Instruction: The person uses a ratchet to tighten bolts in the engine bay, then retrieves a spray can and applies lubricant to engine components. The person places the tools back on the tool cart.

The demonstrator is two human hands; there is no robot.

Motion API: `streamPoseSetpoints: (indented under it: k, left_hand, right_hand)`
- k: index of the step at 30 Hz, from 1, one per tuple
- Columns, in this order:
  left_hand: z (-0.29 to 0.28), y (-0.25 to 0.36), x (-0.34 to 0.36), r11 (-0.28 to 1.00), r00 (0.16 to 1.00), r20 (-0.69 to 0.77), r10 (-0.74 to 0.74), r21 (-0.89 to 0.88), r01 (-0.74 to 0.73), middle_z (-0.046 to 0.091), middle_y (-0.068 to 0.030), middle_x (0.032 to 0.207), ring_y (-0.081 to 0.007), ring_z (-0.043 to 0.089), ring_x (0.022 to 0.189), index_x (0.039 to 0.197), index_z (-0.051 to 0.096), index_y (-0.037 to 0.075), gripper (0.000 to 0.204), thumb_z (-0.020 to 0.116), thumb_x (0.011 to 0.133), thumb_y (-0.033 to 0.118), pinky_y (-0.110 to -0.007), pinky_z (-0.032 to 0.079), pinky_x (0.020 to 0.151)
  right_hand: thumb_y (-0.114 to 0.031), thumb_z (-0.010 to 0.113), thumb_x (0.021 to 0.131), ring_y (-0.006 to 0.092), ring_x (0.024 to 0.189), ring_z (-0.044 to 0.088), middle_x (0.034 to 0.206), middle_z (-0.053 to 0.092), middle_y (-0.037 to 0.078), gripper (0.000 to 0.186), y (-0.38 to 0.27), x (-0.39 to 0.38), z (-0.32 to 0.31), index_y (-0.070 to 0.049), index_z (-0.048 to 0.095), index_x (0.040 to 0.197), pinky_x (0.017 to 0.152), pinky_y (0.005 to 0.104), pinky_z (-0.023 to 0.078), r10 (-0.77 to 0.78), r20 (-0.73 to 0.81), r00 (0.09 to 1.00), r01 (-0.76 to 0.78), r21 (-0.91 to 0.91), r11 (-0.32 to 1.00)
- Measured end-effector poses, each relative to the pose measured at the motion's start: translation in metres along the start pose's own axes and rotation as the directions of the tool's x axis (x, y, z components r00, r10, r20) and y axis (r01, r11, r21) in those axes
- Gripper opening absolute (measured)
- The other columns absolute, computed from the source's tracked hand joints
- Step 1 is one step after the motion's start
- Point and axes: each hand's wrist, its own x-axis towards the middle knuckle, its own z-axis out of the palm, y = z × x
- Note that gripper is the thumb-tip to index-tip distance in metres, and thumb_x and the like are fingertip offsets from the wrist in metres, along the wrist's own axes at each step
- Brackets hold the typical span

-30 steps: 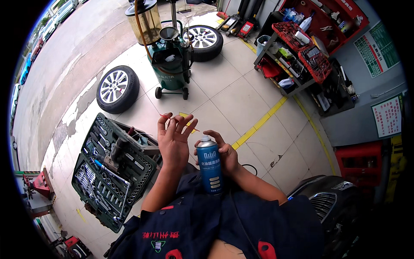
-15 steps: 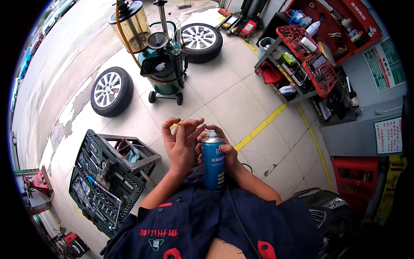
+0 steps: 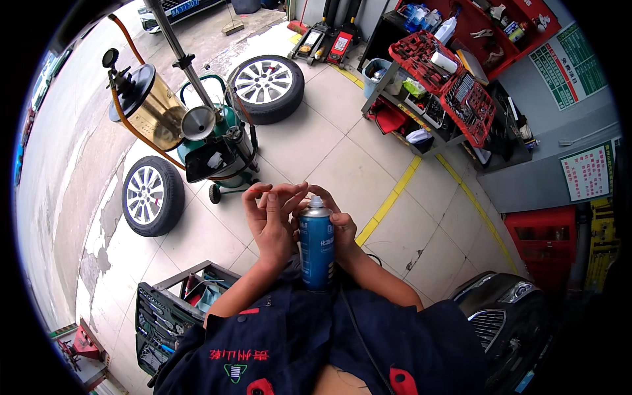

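Observation:
A blue aerosol spray can [image 3: 316, 253] with a white nozzle stands upright in front of my chest. My right hand [image 3: 342, 230] is closed round its upper side, thumb at the front, other fingers partly hidden behind it. Just left of the nozzle is my left hand [image 3: 270, 224], its palm facing me and its fingers bent towards the can top. Bits of red show at those fingers, seemingly a thin straw [image 3: 309, 195] pinched there; most of it is hidden.
Ahead to the left stand a green oil drainer [image 3: 227, 141] and two wheels [image 3: 155, 197] [image 3: 266, 82]. An open socket set [image 3: 158, 319] lies beside a metal stand [image 3: 197, 273] at lower left. A tool cart [image 3: 421, 108] is at upper right, a dark car front [image 3: 500, 316] at lower right.
My view has shifted, so the drainer and wheels sit lower and farther left, and less of the socket set shows. My left fingers have come closer to the nozzle; my right hand still holds the can.

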Motion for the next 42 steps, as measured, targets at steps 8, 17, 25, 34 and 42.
streamPoseSetpoints:
  k: [8,17,25,34,42]
  left_hand:
    - [0.042,-0.035,0.069,0.999,0.998,0.057,-0.016,0.049,0.013,0.062,-0.0182,0.111,-0.0371,0.068,0.115,0.128,0.036,0.011,0.018,0.041,0.113,0.020,-0.048,0.058,0.099]
    - [0.127,-0.126,0.145,0.996,0.990,0.138,-0.028,0.092,0.015,0.062,-0.0203,0.114,-0.0398,0.066,0.118,0.129,0.035,0.011,0.019,0.041,0.113,0.018,-0.048,0.057,0.101]
    - [0.233,-0.216,0.202,0.944,0.956,0.291,0.033,0.305,-0.126,0.068,-0.0186,0.110,-0.0337,0.064,0.122,0.118,0.047,0.002,0.010,0.050,0.108,0.005,-0.042,0.056,0.099]
    - [0.312,-0.286,0.251,0.926,0.912,0.362,-0.192,0.374,0.046,0.069,-0.0120,0.106,-0.0193,0.069,0.099,0.112,0.062,-0.003,0.011,0.061,0.103,0.004,-0.031,0.056,0.089]
    - [0.382,-0.361,0.317,0.951,0.808,0.522,-0.273,0.273,0.145,0.071,-0.0158,0.107,-0.0223,0.070,0.100,0.108,0.061,-0.004,0.007,0.060,0.102,-0.001,-0.033,0.057,0.092]
  right_hand:
    - [-0.032,0.055,0.085,0.0333,0.105,0.067,0.124,0.059,0.022,0.074,-0.051,0.045,-0.036,-0.009,0.038,0.153,0.090,0.0501,0.060,-0.075,0.011,0.997,0.074,0.082,0.994]
    - [-0.032,0.055,0.087,0.0305,0.105,0.067,0.123,0.060,0.021,0.070,-0.164,0.088,-0.108,-0.007,0.041,0.151,0.091,0.0478,0.060,-0.090,-0.033,0.995,0.093,0.102,0.990]
    - [-0.030,0.055,0.089,0.0272,0.109,0.067,0.123,0.063,0.019,0.068,-0.294,0.102,-0.167,-0.006,0.042,0.151,0.092,0.0440,0.060,-0.147,-0.076,0.986,0.153,0.071,0.986]
    - [-0.024,0.053,0.087,0.0145,0.102,0.064,0.123,0.063,0.012,0.071,-0.384,0.108,-0.217,-0.007,0.038,0.154,0.091,0.0283,0.054,-0.370,-0.195,0.908,0.363,-0.072,0.929]
    - [-0.021,0.054,0.087,0.0125,0.115,0.056,0.138,0.055,0.008,0.078,-0.457,0.134,-0.272,-0.005,0.031,0.160,0.103,0.0271,0.044,-0.556,-0.310,0.771,0.434,-0.383,0.815]
